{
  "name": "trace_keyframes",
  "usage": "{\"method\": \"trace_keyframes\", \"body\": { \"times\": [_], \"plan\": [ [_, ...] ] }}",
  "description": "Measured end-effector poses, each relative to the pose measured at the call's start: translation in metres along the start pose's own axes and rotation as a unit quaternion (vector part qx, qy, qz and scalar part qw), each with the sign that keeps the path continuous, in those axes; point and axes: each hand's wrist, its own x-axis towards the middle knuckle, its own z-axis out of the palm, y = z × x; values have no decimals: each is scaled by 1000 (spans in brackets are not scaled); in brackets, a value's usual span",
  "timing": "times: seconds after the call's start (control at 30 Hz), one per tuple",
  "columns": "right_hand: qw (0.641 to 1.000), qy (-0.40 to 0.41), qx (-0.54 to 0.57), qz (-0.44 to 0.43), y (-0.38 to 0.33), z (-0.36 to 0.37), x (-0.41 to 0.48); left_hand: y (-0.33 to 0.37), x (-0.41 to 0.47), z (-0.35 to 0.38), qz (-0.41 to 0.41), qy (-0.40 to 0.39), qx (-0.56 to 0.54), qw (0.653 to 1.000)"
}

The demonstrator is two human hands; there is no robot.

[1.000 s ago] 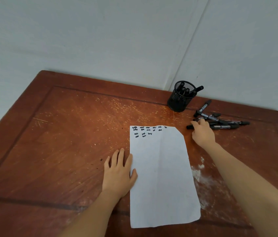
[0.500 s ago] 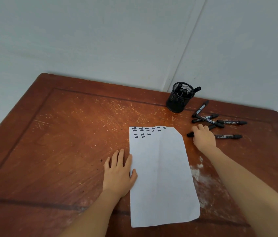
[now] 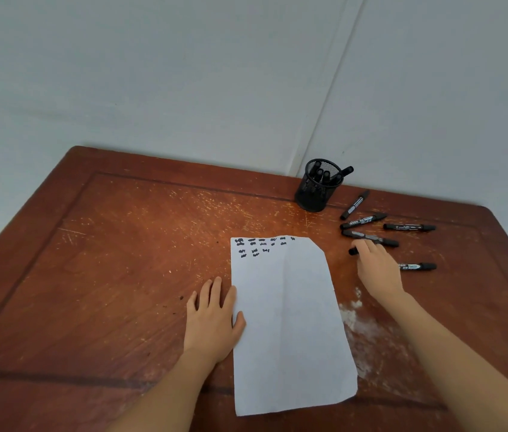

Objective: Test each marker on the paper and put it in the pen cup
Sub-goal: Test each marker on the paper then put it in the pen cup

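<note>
Holding anything, the right grip [image 3: 374,263]?

Its fingers are curled down over one marker [image 3: 353,251], whose black end pokes out past the fingertips. It looks pinched, though the palm hides the rest. The marker lies on the tabletop [image 3: 121,275], just right of the paper [image 3: 290,322].

Why that one?

It's nearest the sheet, I'd guess, so it's the shortest carry to the scribbles [image 3: 259,246] along the top edge.

And the left grip [image 3: 215,319]?

Flat and open, holding nothing, with fingers on the wood and thumb over the paper's left edge. I take it as pinning the sheet so it won't slide under a stroke.

The rest?

Five loose markers [image 3: 408,227] fan out beyond the right grip, near the pen cup [image 3: 318,198], likely left there for a short drop. Several stored markers [image 3: 324,176] stand in the cup, so I'd judge the job well under way.
</note>
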Motion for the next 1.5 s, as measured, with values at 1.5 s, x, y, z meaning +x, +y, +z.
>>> {"method": "trace_keyframes", "body": {
  "times": [1.5],
  "plan": [
    [721,48,692,15,-85,-74,-166,55,-52,-91,83,-105,-428,894]
  ]
}}
